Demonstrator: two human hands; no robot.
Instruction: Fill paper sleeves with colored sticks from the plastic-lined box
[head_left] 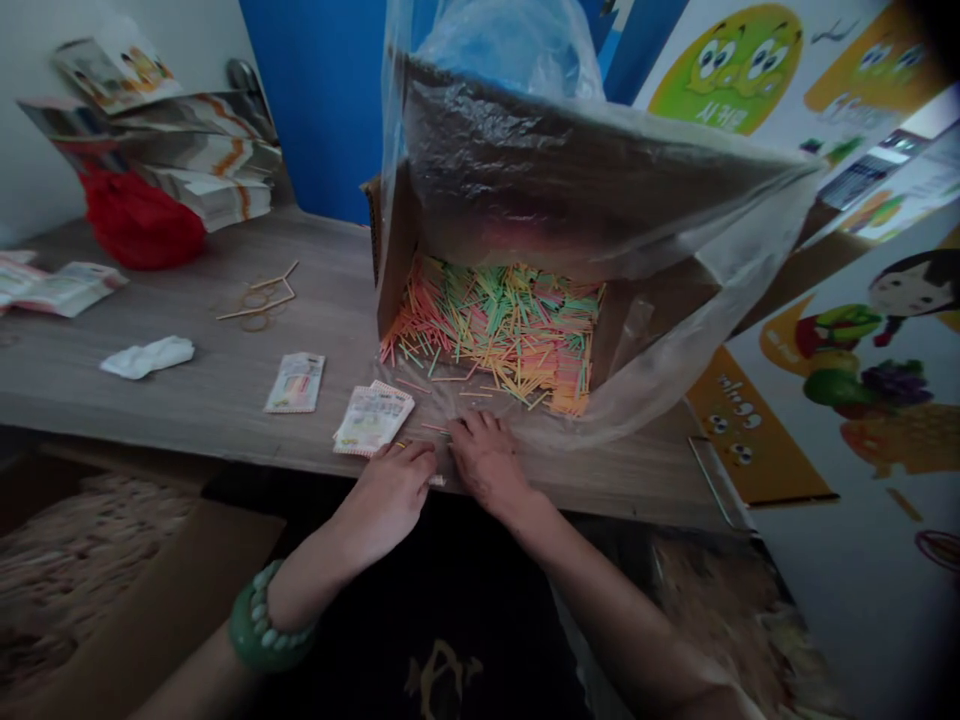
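Observation:
A cardboard box lined with a clear plastic bag lies tipped toward me on the wooden table. It holds a heap of coloured thin sticks. Some sticks spill onto the table in front. My left hand rests at the table's front edge with its fingers curled, pinching something small I cannot make out. My right hand lies beside it, fingers bent down on the table by loose sticks. A small stack of printed paper packets lies just left of my hands.
Another packet, a crumpled white tissue, rubber bands with sticks, a red bag and stacked printed sheets lie on the left. An open cardboard box stands on the floor at lower left.

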